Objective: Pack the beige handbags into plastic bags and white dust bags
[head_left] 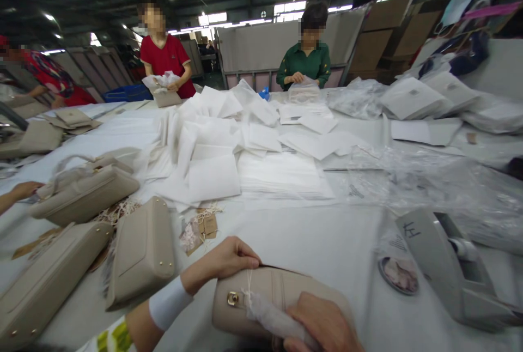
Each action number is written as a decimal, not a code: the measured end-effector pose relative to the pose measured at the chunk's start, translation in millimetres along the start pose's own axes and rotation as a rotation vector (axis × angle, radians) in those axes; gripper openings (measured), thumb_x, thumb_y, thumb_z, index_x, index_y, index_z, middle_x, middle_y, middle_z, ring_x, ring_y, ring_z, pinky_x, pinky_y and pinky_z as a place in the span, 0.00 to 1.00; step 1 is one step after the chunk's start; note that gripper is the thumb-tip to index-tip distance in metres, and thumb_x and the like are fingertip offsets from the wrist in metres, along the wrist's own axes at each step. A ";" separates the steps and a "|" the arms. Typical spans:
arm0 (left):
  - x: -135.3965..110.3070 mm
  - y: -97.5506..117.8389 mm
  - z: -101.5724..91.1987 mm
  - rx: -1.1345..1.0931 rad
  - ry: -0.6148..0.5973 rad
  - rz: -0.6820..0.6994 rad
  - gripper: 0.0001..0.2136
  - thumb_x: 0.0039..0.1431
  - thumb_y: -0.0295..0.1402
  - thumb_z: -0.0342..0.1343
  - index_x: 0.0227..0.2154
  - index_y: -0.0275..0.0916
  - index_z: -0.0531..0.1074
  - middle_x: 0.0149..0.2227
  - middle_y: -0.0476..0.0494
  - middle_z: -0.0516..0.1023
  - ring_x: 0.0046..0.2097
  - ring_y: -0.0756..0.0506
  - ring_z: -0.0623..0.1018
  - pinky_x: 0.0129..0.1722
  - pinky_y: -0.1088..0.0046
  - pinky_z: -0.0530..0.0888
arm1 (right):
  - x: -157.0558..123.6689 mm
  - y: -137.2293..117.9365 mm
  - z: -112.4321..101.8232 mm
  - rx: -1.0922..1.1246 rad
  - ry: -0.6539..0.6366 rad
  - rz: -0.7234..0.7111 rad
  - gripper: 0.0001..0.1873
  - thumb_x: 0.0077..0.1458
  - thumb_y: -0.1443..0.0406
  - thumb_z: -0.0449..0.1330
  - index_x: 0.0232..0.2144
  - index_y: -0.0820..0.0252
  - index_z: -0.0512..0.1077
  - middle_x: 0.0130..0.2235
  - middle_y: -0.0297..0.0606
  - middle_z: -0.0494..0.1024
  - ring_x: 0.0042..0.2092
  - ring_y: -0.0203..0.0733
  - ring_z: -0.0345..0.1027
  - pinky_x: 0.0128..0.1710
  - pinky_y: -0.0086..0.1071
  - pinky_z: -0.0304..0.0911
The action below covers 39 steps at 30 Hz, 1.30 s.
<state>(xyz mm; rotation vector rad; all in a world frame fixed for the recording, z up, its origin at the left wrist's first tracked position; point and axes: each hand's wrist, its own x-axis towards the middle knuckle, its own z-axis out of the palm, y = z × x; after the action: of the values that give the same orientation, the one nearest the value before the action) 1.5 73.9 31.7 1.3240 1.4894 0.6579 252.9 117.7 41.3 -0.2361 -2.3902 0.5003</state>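
Note:
A beige handbag [261,300] lies in front of me, its gold-coloured clasp fitting facing up. My left hand [232,258] is closed, thumb and fingers pinching the far edge of the bag beside a thin white string. Over the bag's front lies a long piece in white wrapping [269,313]; what is inside it is hidden. My right hand [322,319] is closed around the near end of this piece, pressed low against the bag. To the left, another beige handbag [143,254] rests on the table with its metal feet showing.
Several beige bags [53,286] fill the left side, where a co-worker's hand [26,189] touches one. Brown tags with strings [207,222] lie ahead. White sheets [281,175] are heaped mid-table. A grey tape dispenser [445,265] and clear plastic [429,183] are at right.

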 end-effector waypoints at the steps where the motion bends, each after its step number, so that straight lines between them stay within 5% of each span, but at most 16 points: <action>1: 1.2 -2.7 -1.7 -0.006 0.038 -0.001 0.15 0.56 0.41 0.57 0.41 0.37 0.79 0.37 0.42 0.83 0.39 0.41 0.80 0.39 0.68 0.74 | 1.2 0.4 -2.8 0.005 -0.021 0.040 0.19 0.66 0.53 0.46 0.33 0.57 0.70 0.23 0.33 0.73 0.25 0.35 0.67 0.26 0.29 0.58; 5: -16.0 6.2 -7.2 0.012 0.220 0.141 0.18 0.57 0.43 0.58 0.49 0.42 0.74 0.51 0.43 0.77 0.53 0.41 0.73 0.55 0.65 0.67 | 0.9 4.4 -6.9 0.085 -0.036 0.061 0.15 0.63 0.53 0.51 0.37 0.56 0.71 0.25 0.32 0.76 0.27 0.35 0.70 0.28 0.27 0.62; 8: -38.1 19.1 3.2 0.143 0.151 0.377 0.27 0.51 0.47 0.64 0.53 0.46 0.69 0.50 0.44 0.76 0.50 0.41 0.72 0.51 0.65 0.68 | 3.0 10.6 -6.3 0.185 -0.027 0.152 0.20 0.57 0.47 0.57 0.43 0.54 0.72 0.32 0.35 0.80 0.32 0.39 0.74 0.33 0.28 0.65; 13: -48.9 28.5 28.6 0.474 0.050 0.383 0.13 0.64 0.40 0.51 0.49 0.47 0.70 0.44 0.43 0.74 0.45 0.41 0.69 0.45 0.62 0.66 | 21.7 32.1 -21.4 0.771 0.142 0.780 0.36 0.61 0.40 0.36 0.44 0.56 0.71 0.29 0.37 0.76 0.29 0.39 0.71 0.30 0.31 0.67; 15: -46.0 29.0 32.4 0.515 0.064 0.348 0.11 0.65 0.39 0.50 0.46 0.45 0.70 0.42 0.42 0.72 0.43 0.41 0.69 0.43 0.62 0.66 | 28.4 35.4 -29.8 0.840 0.258 0.902 0.37 0.60 0.39 0.35 0.44 0.58 0.70 0.31 0.40 0.77 0.32 0.41 0.72 0.34 0.33 0.69; 19: -42.9 26.0 34.1 0.582 0.104 0.338 0.06 0.64 0.35 0.50 0.41 0.42 0.69 0.42 0.43 0.71 0.43 0.41 0.68 0.42 0.62 0.66 | 29.4 19.3 -27.1 0.650 0.116 0.787 0.36 0.61 0.40 0.38 0.47 0.59 0.69 0.32 0.40 0.78 0.33 0.41 0.73 0.35 0.34 0.69; 22: -46.0 19.6 37.2 0.630 0.142 0.319 0.02 0.63 0.30 0.50 0.35 0.40 0.68 0.41 0.43 0.71 0.43 0.42 0.67 0.42 0.62 0.67 | 20.5 5.4 -11.3 0.366 -0.032 0.529 0.27 0.65 0.48 0.42 0.46 0.57 0.71 0.32 0.38 0.80 0.32 0.39 0.74 0.33 0.30 0.69; 26: -51.5 8.7 42.1 0.663 0.218 0.328 0.03 0.61 0.27 0.50 0.33 0.40 0.67 0.40 0.43 0.71 0.41 0.42 0.68 0.41 0.61 0.68 | 9.9 6.7 -0.7 0.167 0.067 0.275 0.20 0.67 0.56 0.44 0.39 0.57 0.73 0.33 0.37 0.81 0.34 0.36 0.76 0.35 0.24 0.68; 33: -50.5 -1.8 35.9 0.486 0.278 0.341 0.08 0.59 0.29 0.56 0.41 0.42 0.68 0.54 0.42 0.70 0.53 0.40 0.68 0.53 0.59 0.67 | 14.3 15.4 -2.4 0.148 0.113 0.427 0.22 0.67 0.57 0.43 0.34 0.58 0.74 0.24 0.32 0.76 0.21 0.32 0.68 0.21 0.23 0.61; 39: -42.7 -9.5 34.7 0.391 0.374 0.295 0.14 0.59 0.34 0.57 0.48 0.43 0.68 0.47 0.40 0.76 0.50 0.39 0.71 0.52 0.55 0.68 | 19.7 21.9 2.1 0.128 0.157 0.345 0.20 0.67 0.59 0.44 0.34 0.58 0.73 0.27 0.34 0.79 0.27 0.34 0.73 0.27 0.23 0.66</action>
<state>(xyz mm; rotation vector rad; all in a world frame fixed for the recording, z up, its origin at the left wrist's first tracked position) 25.2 23.9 24.4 1.8189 1.8037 0.8684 237.4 142.9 42.4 -0.6133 -2.1624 0.7614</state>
